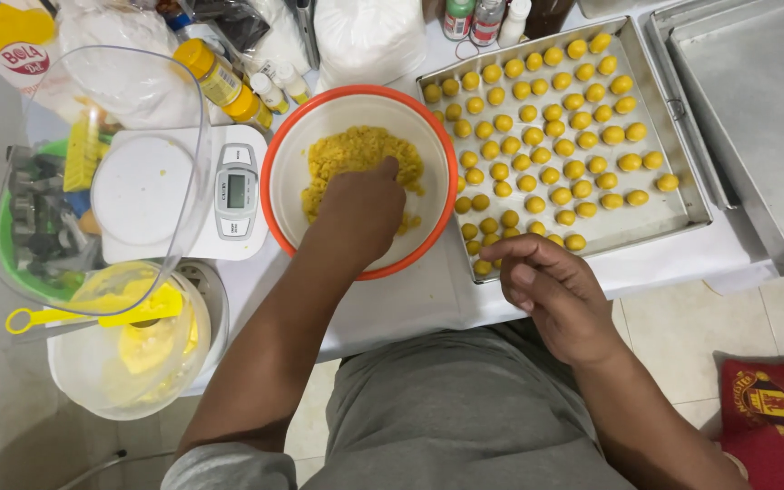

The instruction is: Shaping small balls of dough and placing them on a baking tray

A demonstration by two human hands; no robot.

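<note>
The left hand (365, 213) covers part of the yellow dough (348, 156), and its fingertips are hidden in it. The right hand (551, 290) hides some dough balls (537, 136) at the near corner of the tray (655, 222). The second tray (755, 109), the red cushion (773, 413) and the yellow bag (2, 36) are cut off by the edges. The things inside the clear tub (43, 218) are too blurry to tell.

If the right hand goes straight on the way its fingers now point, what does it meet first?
The right hand points left and slightly up, along the near edge of the metal tray. Going on, it would probably meet the orange-rimmed bowl first, though depth is unclear.
</note>
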